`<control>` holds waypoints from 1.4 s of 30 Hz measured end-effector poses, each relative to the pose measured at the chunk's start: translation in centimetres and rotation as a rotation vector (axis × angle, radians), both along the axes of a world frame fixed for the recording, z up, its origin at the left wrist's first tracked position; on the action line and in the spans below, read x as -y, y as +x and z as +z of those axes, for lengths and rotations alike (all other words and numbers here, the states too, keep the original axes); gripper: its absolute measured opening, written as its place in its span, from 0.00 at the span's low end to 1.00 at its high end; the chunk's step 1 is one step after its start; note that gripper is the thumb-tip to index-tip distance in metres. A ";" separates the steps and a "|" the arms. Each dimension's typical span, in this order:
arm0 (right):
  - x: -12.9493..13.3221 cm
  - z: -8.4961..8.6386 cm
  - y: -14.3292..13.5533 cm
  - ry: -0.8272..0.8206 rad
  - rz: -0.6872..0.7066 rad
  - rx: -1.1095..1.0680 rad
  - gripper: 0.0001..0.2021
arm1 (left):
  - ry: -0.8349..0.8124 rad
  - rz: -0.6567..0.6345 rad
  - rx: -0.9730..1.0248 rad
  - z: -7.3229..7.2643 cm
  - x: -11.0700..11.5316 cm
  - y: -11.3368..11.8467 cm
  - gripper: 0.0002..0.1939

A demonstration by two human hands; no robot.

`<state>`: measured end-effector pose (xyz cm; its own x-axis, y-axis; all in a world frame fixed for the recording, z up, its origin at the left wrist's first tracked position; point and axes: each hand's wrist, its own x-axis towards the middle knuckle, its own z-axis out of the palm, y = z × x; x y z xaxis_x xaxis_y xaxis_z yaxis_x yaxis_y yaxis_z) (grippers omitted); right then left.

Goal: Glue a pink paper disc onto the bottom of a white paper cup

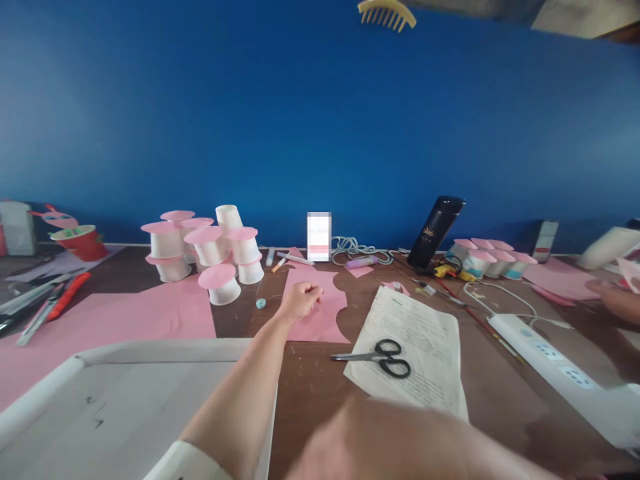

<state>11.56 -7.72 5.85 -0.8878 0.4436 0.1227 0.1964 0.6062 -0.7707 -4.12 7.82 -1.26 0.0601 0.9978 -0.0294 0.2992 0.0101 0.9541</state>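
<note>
My left hand (303, 301) rests over a sheet of pink paper (330, 327) with scalloped cut-outs along its right edge. Its fingers are curled together, and what they hold, if anything, is hidden. My right hand (360, 437) is a blur at the bottom of the view, its fingers not readable. Beyond it, black-handled scissors (385, 358) lie on printed pages (425, 323), blades pointing left. A small teal round item (261, 303) sits left of my left hand. Near the wall are a purple-labelled tube (361, 263) and a white pen (296, 258).
White paper cups with pink discs (220, 283) are stacked at the left. Box cutters (53, 303) and a red cup (83, 242) stand farther left. A black bottle (435, 230), more covered cups (483, 262), a power strip (545, 360) and another person's hand (620, 300) are at right.
</note>
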 end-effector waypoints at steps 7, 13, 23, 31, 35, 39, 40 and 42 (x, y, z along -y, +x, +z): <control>-12.7 -1.0 2.2 0.187 -0.724 -0.114 0.13 | 0.317 0.279 -0.435 1.0 0.6 -0.3 0.10; -17.9 -6.7 3.6 0.261 -0.991 -0.289 0.16 | 0.443 0.248 -0.526 0.2 0.6 0.1 0.09; -18.7 -8.4 4.7 0.104 -1.021 -0.252 0.18 | 0.562 0.235 -0.436 0.7 1.0 0.6 0.08; -18.7 -8.3 4.7 0.088 -1.022 -0.264 0.17 | 0.669 0.238 -0.294 5.1 2.4 1.3 0.09; -18.5 -8.2 4.7 0.104 -1.026 -0.276 0.17 | 0.676 0.175 -0.336 6.4 3.8 1.5 0.09; -18.1 -8.2 4.8 0.114 -0.991 -0.290 0.17 | 0.689 0.164 -0.452 8.0 4.4 0.1 0.10; -18.0 -8.2 4.8 0.119 -0.979 -0.291 0.17 | 0.701 0.191 -0.493 8.8 4.2 -0.7 0.11; -17.9 -8.2 4.7 0.137 -0.955 -0.290 0.15 | 0.708 0.284 -0.596 10.9 3.3 -2.7 0.12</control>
<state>16.27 10.19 -2.30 -0.0952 0.9198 0.3807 0.4622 0.3795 -0.8014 -6.87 4.56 9.67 -0.0156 0.7711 0.6365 0.8112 -0.3624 0.4590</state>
